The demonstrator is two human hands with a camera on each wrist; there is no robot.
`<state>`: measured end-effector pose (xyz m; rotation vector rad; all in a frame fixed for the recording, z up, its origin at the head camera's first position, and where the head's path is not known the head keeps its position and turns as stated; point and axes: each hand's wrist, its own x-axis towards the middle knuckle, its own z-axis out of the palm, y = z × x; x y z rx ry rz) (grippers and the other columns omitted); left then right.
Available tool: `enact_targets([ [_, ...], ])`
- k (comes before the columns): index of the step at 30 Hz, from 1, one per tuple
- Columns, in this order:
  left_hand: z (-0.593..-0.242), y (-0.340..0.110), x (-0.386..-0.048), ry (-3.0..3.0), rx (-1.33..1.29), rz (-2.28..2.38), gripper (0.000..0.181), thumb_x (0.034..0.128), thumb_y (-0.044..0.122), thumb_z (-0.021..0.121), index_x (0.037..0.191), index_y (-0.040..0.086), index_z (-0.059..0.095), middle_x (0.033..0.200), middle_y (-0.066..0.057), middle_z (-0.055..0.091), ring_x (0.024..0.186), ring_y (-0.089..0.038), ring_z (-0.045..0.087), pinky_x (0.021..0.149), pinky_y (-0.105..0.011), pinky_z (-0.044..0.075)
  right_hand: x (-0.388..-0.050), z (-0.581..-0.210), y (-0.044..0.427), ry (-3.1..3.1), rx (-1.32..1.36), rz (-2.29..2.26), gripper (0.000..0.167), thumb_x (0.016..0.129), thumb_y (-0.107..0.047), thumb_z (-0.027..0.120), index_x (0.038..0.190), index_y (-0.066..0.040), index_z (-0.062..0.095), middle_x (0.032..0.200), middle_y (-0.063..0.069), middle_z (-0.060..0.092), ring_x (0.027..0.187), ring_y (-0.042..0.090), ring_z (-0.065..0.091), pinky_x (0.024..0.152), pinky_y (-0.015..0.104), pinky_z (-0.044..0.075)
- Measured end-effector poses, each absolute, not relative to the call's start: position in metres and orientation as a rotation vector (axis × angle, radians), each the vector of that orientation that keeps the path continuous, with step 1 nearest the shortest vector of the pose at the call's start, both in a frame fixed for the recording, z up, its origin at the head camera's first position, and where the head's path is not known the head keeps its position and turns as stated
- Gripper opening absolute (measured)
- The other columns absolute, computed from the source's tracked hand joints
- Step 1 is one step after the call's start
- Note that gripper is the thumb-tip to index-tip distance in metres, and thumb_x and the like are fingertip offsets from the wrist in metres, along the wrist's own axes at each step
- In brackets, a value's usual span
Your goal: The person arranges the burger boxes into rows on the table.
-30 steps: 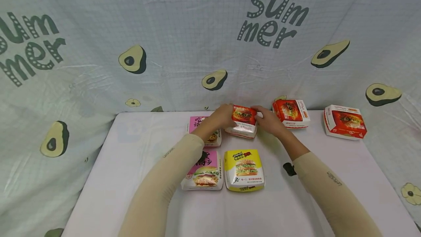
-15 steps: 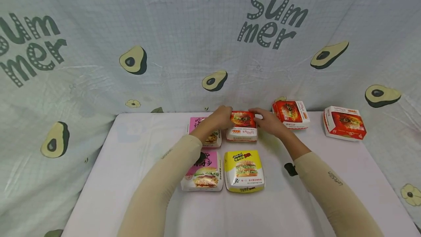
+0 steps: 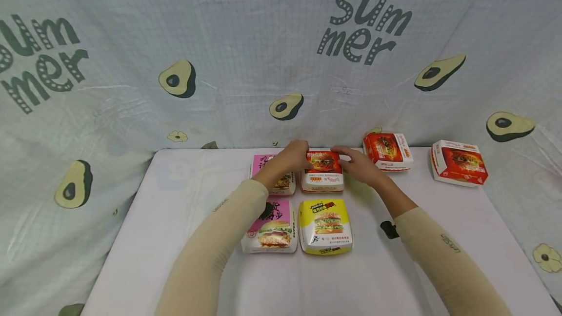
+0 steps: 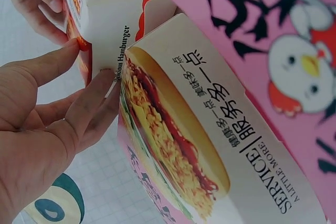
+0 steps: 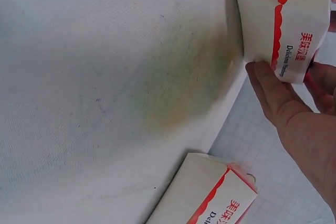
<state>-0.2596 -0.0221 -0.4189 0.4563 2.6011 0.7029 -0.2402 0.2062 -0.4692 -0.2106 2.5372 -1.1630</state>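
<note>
A red and white hamburger box [image 3: 322,179] sits near the table's back edge, held from both sides. My left hand [image 3: 295,156] grips its left side, with the thumb over the top edge in the left wrist view. On the opposite side my right hand [image 3: 361,166] pinches the box between thumb and fingers, which the right wrist view shows at a corner. Just left of it stands a pink hamburger box [image 3: 285,187], partly covered by my left hand and forearm. In front are a second pink hamburger box [image 3: 274,233] and a yellow hamburger box [image 3: 326,228], side by side.
Two more red hamburger boxes, a nearer one [image 3: 386,150] and a farther one [image 3: 461,162], rest at the back right of the white table [image 3: 175,238]. Behind the table hangs a cloth [image 3: 237,62] printed with avocados.
The red hamburger box held by both hands has been straightened and lowered slightly towards me, from a tilted, turned pose to one square beside the pink box. The other boxes have stayed put.
</note>
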Motion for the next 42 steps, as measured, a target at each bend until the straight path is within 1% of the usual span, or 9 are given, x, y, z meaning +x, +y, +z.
enact_targets([
  [4,-0.419,-0.023,-0.259,2.599,0.463,0.694,0.039,0.0933,0.019,0.078,0.122,-0.002,0.062,0.115,-0.014,0.068,0.098,-0.024,0.061,0.093,-0.038,0.057,-0.238,-0.467,0.205,2.542,-0.238,-1.139,0.049,0.11,-0.022,0.05,0.157,-0.014,0.042,0.162,0.018,0.04,0.135,0.041,0.051,0.11,0.057,0.048],
  [8,-0.418,-0.024,-0.257,2.599,0.451,0.695,0.043,0.0925,0.02,0.079,0.125,-0.002,0.062,0.117,-0.014,0.067,0.101,-0.024,0.061,0.096,-0.038,0.056,-0.234,-0.466,0.203,2.544,-0.254,-1.124,0.049,0.11,-0.022,0.05,0.157,-0.013,0.042,0.161,0.018,0.041,0.132,0.04,0.053,0.108,0.056,0.05],
  [14,-0.419,-0.025,-0.254,2.582,0.447,0.717,0.045,0.0918,0.02,0.08,0.127,-0.002,0.062,0.118,-0.013,0.068,0.102,-0.024,0.063,0.097,-0.039,0.057,-0.229,-0.465,0.202,2.557,-0.236,-1.117,0.049,0.109,-0.022,0.051,0.157,-0.015,0.042,0.162,0.017,0.041,0.135,0.042,0.053,0.11,0.056,0.048],
  [18,-0.42,-0.026,-0.252,2.589,0.458,0.717,0.044,0.0918,0.019,0.08,0.126,-0.002,0.063,0.118,-0.014,0.068,0.101,-0.024,0.063,0.096,-0.039,0.057,-0.227,-0.466,0.201,2.571,-0.255,-1.109,0.049,0.11,-0.022,0.05,0.157,-0.015,0.041,0.162,0.018,0.041,0.137,0.043,0.052,0.111,0.058,0.047],
  [29,-0.423,-0.027,-0.251,2.597,0.461,0.731,0.049,0.0927,0.018,0.079,0.133,-0.002,0.06,0.125,-0.016,0.067,0.107,-0.026,0.064,0.101,-0.041,0.056,-0.227,-0.469,0.2,2.586,-0.256,-1.122,0.048,0.11,-0.021,0.049,0.157,-0.014,0.041,0.161,0.018,0.041,0.138,0.043,0.051,0.111,0.058,0.046],
  [42,-0.421,-0.028,-0.249,2.62,0.475,0.727,0.052,0.0937,0.016,0.077,0.138,-0.003,0.058,0.129,-0.016,0.066,0.112,-0.026,0.063,0.103,-0.041,0.055,-0.23,-0.47,0.199,2.613,-0.258,-1.102,0.049,0.109,-0.02,0.05,0.157,-0.013,0.041,0.16,0.018,0.044,0.138,0.044,0.052,0.109,0.057,0.048],
])
